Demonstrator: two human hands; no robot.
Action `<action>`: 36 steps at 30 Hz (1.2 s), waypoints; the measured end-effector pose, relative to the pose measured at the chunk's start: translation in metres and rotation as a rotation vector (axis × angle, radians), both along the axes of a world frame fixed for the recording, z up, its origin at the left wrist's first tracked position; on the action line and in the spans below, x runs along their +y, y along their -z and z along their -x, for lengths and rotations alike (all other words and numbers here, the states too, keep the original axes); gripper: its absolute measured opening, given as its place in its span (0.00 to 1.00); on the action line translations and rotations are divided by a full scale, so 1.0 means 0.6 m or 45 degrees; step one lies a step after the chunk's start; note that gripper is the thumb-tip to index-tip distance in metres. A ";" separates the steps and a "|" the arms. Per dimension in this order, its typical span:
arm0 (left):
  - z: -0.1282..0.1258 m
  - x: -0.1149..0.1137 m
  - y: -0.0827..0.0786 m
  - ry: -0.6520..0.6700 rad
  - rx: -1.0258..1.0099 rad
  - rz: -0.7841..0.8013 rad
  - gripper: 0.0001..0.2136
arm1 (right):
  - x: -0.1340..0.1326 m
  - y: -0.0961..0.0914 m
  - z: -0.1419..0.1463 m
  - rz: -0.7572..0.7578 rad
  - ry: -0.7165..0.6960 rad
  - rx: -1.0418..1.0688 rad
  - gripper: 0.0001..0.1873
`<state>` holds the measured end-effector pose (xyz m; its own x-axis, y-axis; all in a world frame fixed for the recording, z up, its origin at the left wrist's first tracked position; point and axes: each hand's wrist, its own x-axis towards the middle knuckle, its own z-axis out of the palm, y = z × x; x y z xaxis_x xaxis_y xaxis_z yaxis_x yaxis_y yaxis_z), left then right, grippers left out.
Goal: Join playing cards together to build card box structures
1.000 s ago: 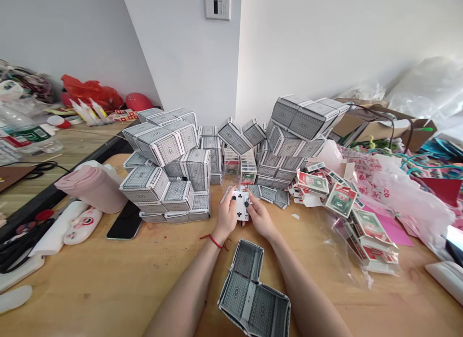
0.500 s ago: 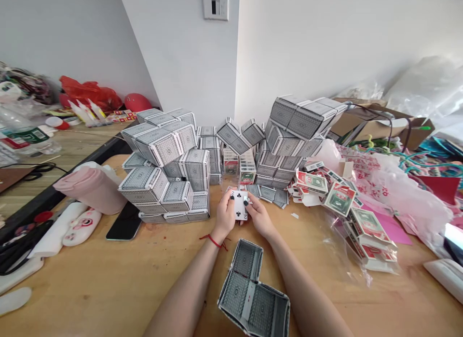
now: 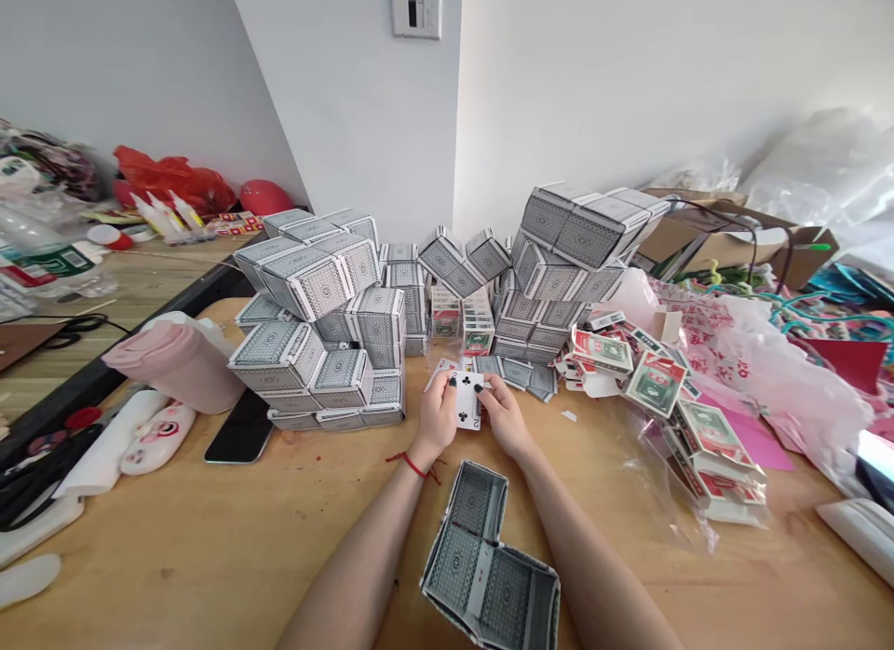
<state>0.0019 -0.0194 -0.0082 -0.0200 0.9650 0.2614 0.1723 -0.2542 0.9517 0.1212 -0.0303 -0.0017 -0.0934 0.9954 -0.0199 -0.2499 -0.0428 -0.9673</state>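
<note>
Clubs card (image 3: 467, 401) marked "2" is pinched by left hand (image 3: 438, 417) and right hand (image 3: 506, 421).

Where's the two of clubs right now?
In the head view, the two of clubs is near the centre, held between the left hand and the right hand, beyond the L-shaped card piece.

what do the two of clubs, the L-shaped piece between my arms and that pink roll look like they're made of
The two of clubs looks like smooth card: thin, flat, crisply printed. The L-shaped piece seems built of smooth-looking playing cards; it repeats grey card-back patterns. The pink roll looks soft and matte, perhaps cloth or thin plastic; its folds fit either.
</note>
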 end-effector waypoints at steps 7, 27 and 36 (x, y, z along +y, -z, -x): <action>0.001 0.003 -0.002 0.090 -0.086 0.050 0.10 | 0.003 0.003 -0.002 -0.025 0.033 -0.045 0.10; -0.001 0.002 -0.005 0.073 -0.153 0.085 0.08 | 0.002 0.007 -0.001 0.007 0.084 0.029 0.08; 0.000 -0.002 -0.009 0.018 -0.149 0.025 0.07 | -0.001 0.001 -0.006 0.151 -0.031 0.297 0.05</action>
